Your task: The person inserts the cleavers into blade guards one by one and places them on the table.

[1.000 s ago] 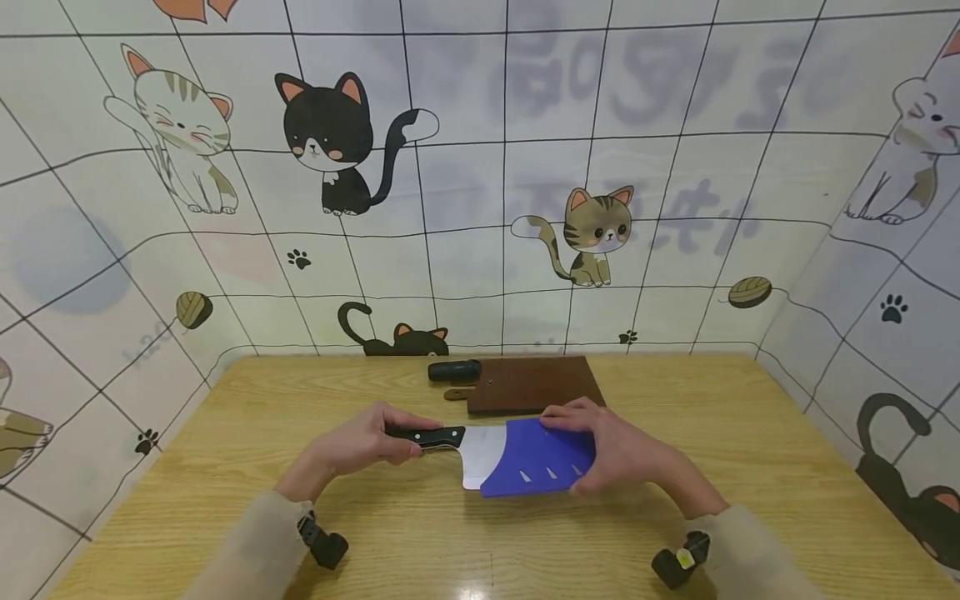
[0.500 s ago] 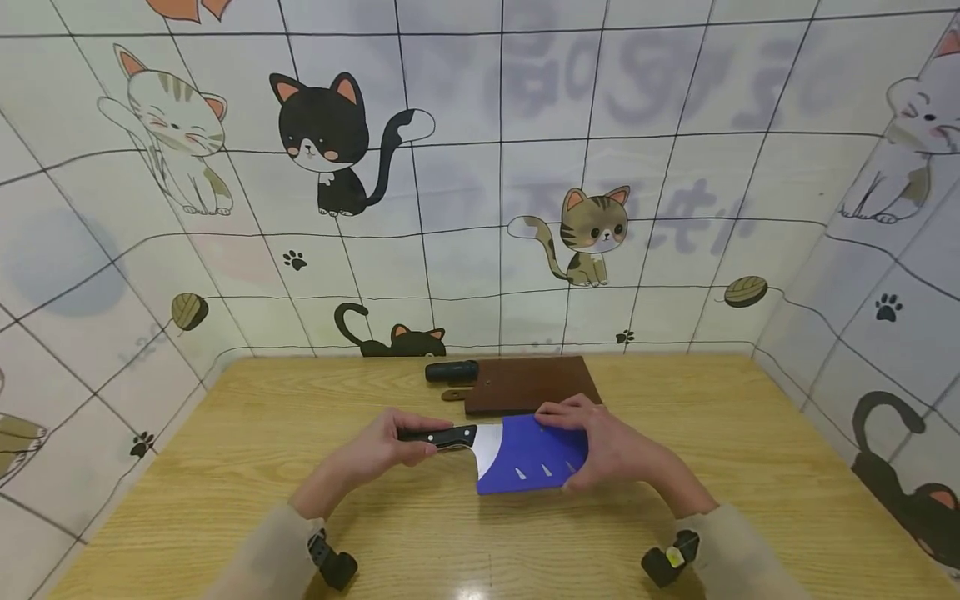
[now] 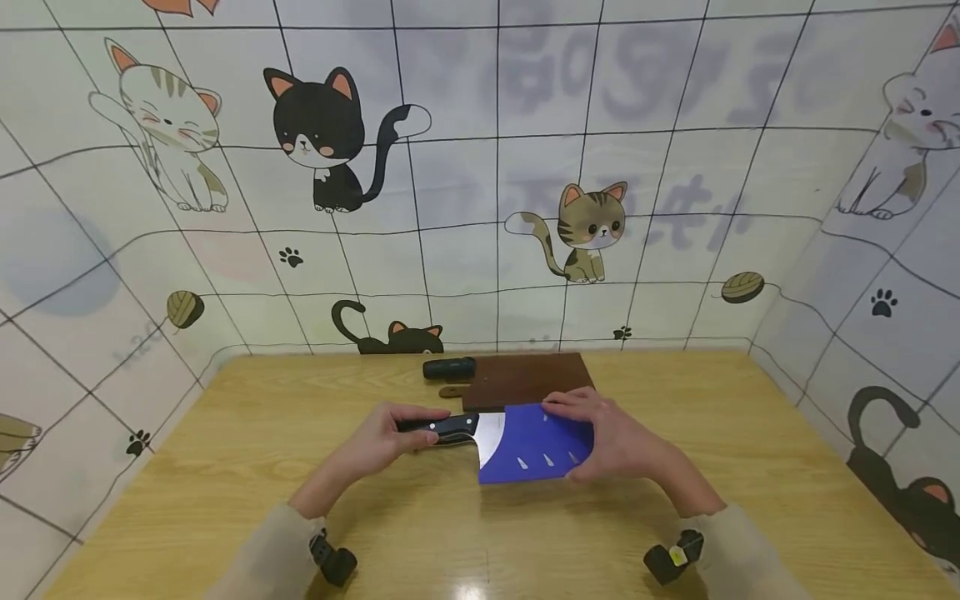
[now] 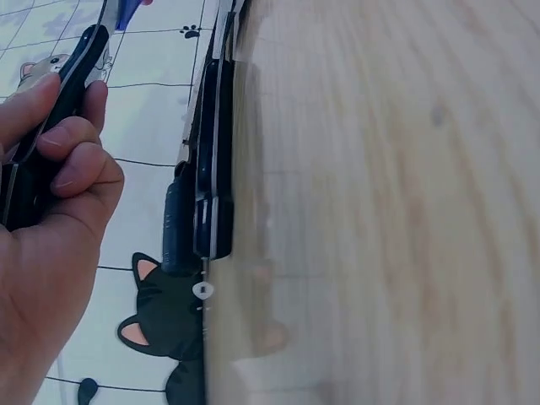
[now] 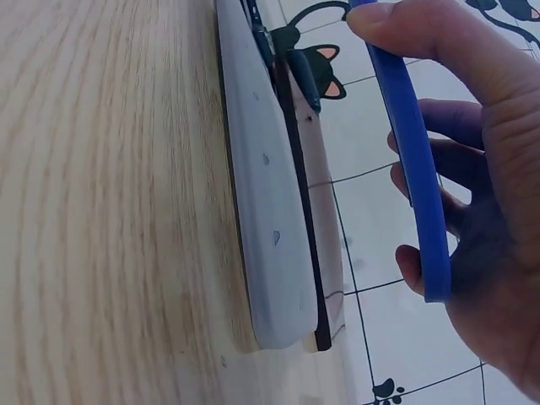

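My left hand (image 3: 390, 437) grips the black riveted handle of a cleaver (image 3: 489, 432). Its blade points right and sits mostly inside a blue blade sheath (image 3: 525, 442) with small slots; a strip of bare metal shows by the handle. With thumb on the near edge and fingers on the far edge, my right hand (image 3: 618, 437) holds the sheath's right end. Both are raised over the table. Lower down, the left wrist view shows another black knife handle (image 4: 215, 160) on the table, and the right wrist view a pale slotted sheath (image 5: 274, 219); the held cleaver hides them in the head view.
At the back of the wooden table (image 3: 300, 383) lies a brown cutting board (image 3: 525, 375) with a short handle. A black cylindrical object (image 3: 448, 368) lies at its left end. Behind stands a wall covering (image 3: 465, 167) printed with cats.
The cleaver has slid rightward into the blue sheath, so less bare blade shows. Both hands have then shifted slightly away from the body, with the sheath still held.
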The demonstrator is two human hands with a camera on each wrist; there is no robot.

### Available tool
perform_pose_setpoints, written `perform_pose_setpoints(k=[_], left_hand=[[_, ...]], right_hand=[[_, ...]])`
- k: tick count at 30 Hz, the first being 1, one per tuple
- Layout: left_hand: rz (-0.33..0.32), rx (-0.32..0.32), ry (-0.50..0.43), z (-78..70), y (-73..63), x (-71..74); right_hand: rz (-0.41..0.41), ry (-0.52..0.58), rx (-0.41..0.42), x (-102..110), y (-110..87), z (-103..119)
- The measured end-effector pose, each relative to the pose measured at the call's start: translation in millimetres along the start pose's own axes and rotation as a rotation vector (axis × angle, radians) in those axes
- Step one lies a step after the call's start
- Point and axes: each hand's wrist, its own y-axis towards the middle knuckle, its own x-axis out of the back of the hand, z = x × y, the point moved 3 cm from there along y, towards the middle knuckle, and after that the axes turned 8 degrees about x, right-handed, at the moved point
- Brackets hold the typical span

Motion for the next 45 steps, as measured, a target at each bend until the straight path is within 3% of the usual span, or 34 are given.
perform_pose_setpoints(k=[6,11,18,22,30,40,45], left_hand=[[0.017,0.01,0.091,0.5,-11.1,-4.9],[0.06,0.019,0.181,3.1,-20.3,-11.7],[0.192,0.043,0.301,9.1,-32.5,-12.2],[0.233,0.06,0.286,13.0,-38.6,-9.8],[0.262,0.114,0.184,12.5,-46.2,-8.1],[0.273,0.139,0.214,11.6,-51.0,-9.2],[0.288,0.17,0.189,10.7,-51.4,-10.1]], right_hand=[[0.047,0.033,-0.001,-10,-12.3,2],[0.053,-0.002,0.012,-19,-27.0,7],[0.062,-0.121,0.036,-29,-45.4,16],[0.066,-0.166,0.047,-31,-52.0,23],[0.124,-0.134,-0.036,-34,-61.5,26],[0.091,-0.186,0.004,-41,-68.4,35],[0.154,-0.162,-0.069,-44,-68.3,36]])
